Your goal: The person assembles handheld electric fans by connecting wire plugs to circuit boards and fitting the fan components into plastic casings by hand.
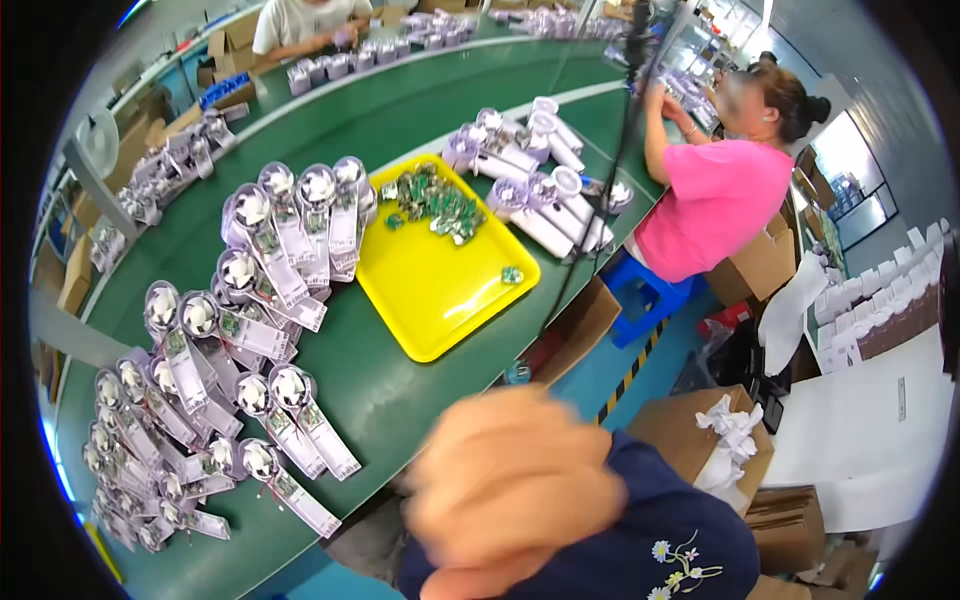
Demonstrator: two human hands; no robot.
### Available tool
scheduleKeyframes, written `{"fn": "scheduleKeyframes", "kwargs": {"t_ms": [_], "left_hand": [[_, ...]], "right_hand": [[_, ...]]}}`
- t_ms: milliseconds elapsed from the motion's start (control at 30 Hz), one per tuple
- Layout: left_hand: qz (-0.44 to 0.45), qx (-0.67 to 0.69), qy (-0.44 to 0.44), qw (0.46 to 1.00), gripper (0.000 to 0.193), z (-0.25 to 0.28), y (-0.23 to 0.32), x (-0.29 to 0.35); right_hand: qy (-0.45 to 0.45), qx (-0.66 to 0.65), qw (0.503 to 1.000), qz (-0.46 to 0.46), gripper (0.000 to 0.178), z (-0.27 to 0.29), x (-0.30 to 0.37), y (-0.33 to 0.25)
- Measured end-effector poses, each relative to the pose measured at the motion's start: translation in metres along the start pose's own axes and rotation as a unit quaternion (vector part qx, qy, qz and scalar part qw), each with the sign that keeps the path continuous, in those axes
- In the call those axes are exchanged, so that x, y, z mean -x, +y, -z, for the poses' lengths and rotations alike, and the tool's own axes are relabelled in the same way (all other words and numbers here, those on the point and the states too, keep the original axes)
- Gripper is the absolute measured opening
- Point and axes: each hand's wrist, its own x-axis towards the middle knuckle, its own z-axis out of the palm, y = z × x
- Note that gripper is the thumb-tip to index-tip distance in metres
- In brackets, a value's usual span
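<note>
My right hand (515,480), blurred by motion, is raised close to the camera in front of my dark blue top. Its fingers look bent, but the smear hides whether they hold anything. My left hand is out of the picture. Beyond the raised hand, a yellow tray (440,310) lies on the green table, with a heap of small green circuit boards (440,205) at its far end. One single circuit board (511,275) sits near the tray's right edge. Left of the tray are many pale purple handheld fan bodies (310,425) with white blades, some showing boards and wires.
More white-and-purple fan parts (540,190) lie beyond the tray. A co-worker in a pink shirt (715,205) sits at the right on a blue stool (640,300). Another person (310,25) works across the green table (400,110). Cardboard boxes (675,430) stand at the lower right.
</note>
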Motion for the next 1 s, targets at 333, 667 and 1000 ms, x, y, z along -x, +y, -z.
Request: {"fn": "scheduleKeyframes", "kwargs": {"t_ms": [333,667,1000], "left_hand": [[0.527,0.122,-0.149,0.828,0.055,-0.026,0.014,0.043],[0.303,-0.129,-0.123,0.936,0.036,0.002,0.223,-0.167],[0.073,-0.302,-0.058,0.949,0.021,0.04,0.361,-0.239]], "right_hand": [[-0.142,0.261,0.954,-0.034,0.042,-0.002,-0.079,0.022],[-0.775,0.202,0.592,-0.088,0.024,-0.019,-0.135,0.029],[-0.359,0.447,0.818,-0.04,0.015,-0.066,-0.07,-0.005]]}}
